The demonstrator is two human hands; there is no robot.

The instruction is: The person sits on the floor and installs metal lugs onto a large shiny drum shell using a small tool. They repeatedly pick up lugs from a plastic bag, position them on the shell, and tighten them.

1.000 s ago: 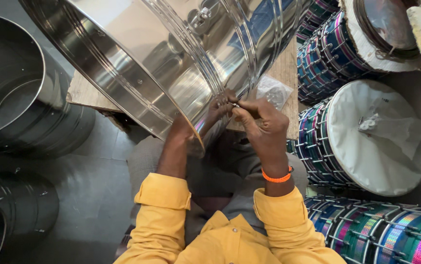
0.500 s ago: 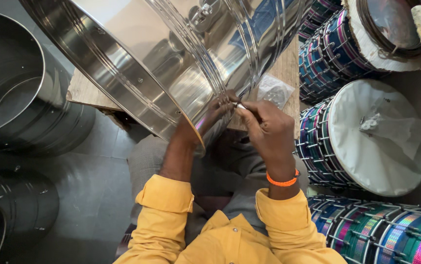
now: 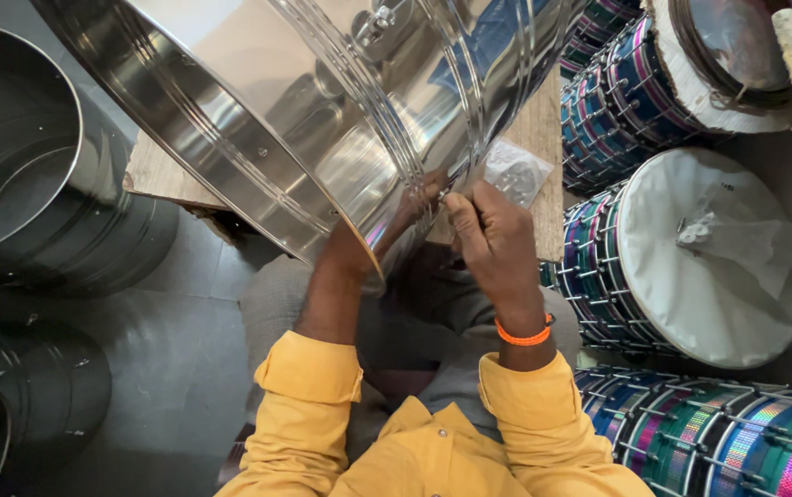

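Polished steel, the drum shell [image 3: 322, 120] lay tilted across a wooden surface [image 3: 152, 170] and the person's lap. The right hand [image 3: 492, 244] pinched a small fitting at its seam, fingers together. The left hand [image 3: 345, 262] reached inside, fingers hidden; I cannot tell their state. The fitting might have slipped from the slick metal. A clear bag [image 3: 515, 170] nearby held small parts; empty steel shells [image 3: 18, 156] stood to the left.

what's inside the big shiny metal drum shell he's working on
The left hand reaches in under the rim of the steel shell; its fingers are hidden by the wall. The right hand stays outside, pressed against the shell. The rest of the interior is not visible.
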